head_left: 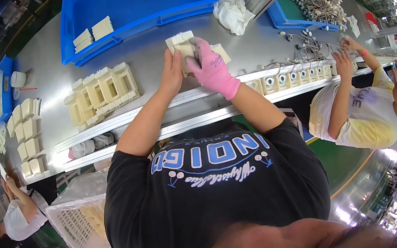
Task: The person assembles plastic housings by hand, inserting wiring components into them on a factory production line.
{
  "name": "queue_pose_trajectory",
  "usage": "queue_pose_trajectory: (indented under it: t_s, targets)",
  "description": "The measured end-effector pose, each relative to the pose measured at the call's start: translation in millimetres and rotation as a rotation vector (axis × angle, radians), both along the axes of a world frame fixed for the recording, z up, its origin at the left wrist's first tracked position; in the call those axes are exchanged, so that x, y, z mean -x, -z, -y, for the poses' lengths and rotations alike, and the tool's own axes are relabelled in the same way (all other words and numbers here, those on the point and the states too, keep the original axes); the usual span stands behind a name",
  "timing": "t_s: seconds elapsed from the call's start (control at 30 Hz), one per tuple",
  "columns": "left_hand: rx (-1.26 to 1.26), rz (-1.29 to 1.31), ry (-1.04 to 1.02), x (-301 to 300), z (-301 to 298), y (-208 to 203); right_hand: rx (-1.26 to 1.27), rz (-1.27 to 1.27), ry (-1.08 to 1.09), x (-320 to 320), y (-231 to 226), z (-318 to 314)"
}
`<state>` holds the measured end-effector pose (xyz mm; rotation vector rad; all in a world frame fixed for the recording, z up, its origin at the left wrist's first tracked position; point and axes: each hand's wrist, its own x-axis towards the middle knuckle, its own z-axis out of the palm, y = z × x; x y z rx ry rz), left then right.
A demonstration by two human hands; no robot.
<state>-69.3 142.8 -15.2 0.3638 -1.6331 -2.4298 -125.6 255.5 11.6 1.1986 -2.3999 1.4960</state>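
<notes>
Over the metal bench, my bare left hand grips the left side of a cream plastic housing. My right hand, in a pink glove, closes on the same housing from the right, thumb and fingers bent against it. The gloved fingers cover part of it. Another cream piece shows just beyond the right hand; whether it touches the housing I cannot tell. To the left, a row of cream frame-shaped housings stands on the bench.
Ahead is a blue tray with two stacks of cream strips. A crumpled white cloth lies beside it. Metal rails run along the near edge. A co-worker handles wired parts at right; another person is at left.
</notes>
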Motion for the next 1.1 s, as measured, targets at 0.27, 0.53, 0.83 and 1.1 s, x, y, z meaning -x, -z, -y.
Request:
queue_pose_trajectory:
  t_s: [0.27,0.53,0.83,1.1]
  targets:
    - [0.123,-0.081,0.005,5,6,10,-0.04,-0.01,-0.051,2,-11,-5]
    - [-0.194,0.13,0.179,0,6,-9,-0.17,0.515,-0.398,8,-46,-19]
    - [-0.204,0.356,0.959,-16,26,-50,0.061,0.236,-0.661,14,-72,-39]
    - [1.518,0.164,0.537,-17,100,-28,-0.986,0.079,-0.321,-5,-55,-70]
